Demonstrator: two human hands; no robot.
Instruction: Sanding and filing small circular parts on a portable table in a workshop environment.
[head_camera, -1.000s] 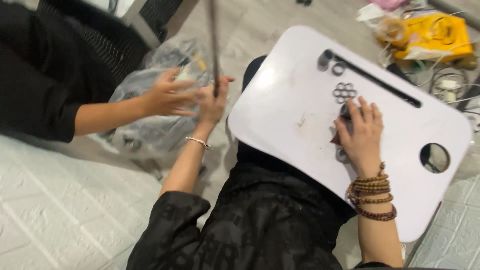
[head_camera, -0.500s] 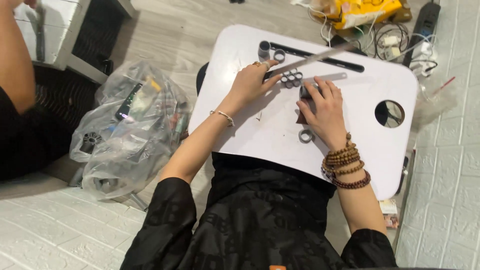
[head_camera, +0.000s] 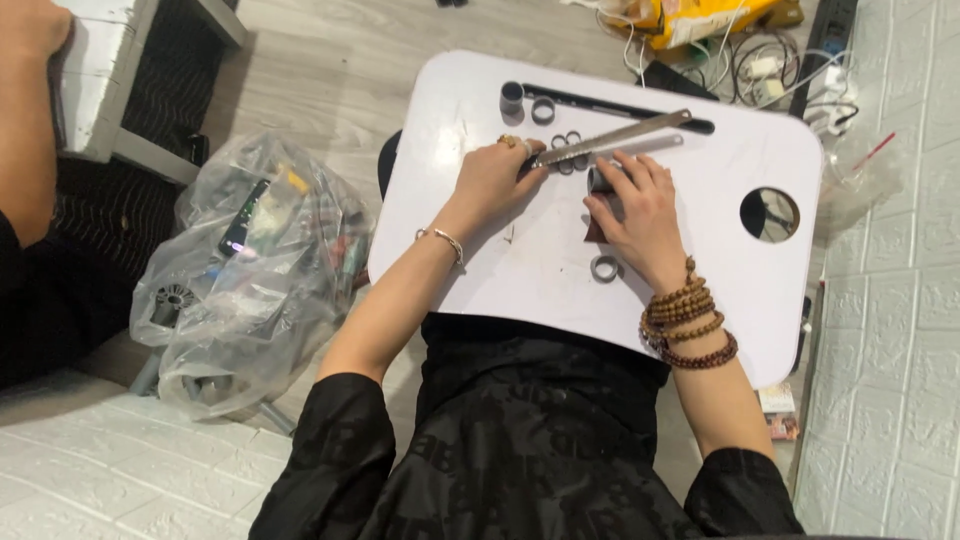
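The left hand (head_camera: 497, 180) now lies on the white lap desk with a round hole at one corner (head_camera: 480, 270), its fingers closed around the near end of a long flat grey metal bar (head_camera: 612, 136) that runs slantwise across the desk towards the far right. A second ago that same hand was off to the left, over the crumpled clear plastic bag of odds and ends (head_camera: 250, 285) on the floor, meeting another person's hand; half a second ago it had come back and was just laying the bar down. So the bar has come from the bag side onto the desk, and the work has shifted to the desk surface.

The right hand (head_camera: 635, 215) has stayed in much the same spot throughout, fingers curled down over a small dark block (head_camera: 597, 182); how firmly it grips I cannot tell. A cluster of small grey metal rings (head_camera: 570, 140) sits under the bar between the two hands, a single grey ring (head_camera: 604, 267) lies near the right wrist, and a short dark cylinder (head_camera: 512, 97) with another ring (head_camera: 543, 110) stands at the far edge beside a long black groove (head_camera: 640, 108). The other person's arm (head_camera: 30, 130) is now drawn back to the far left
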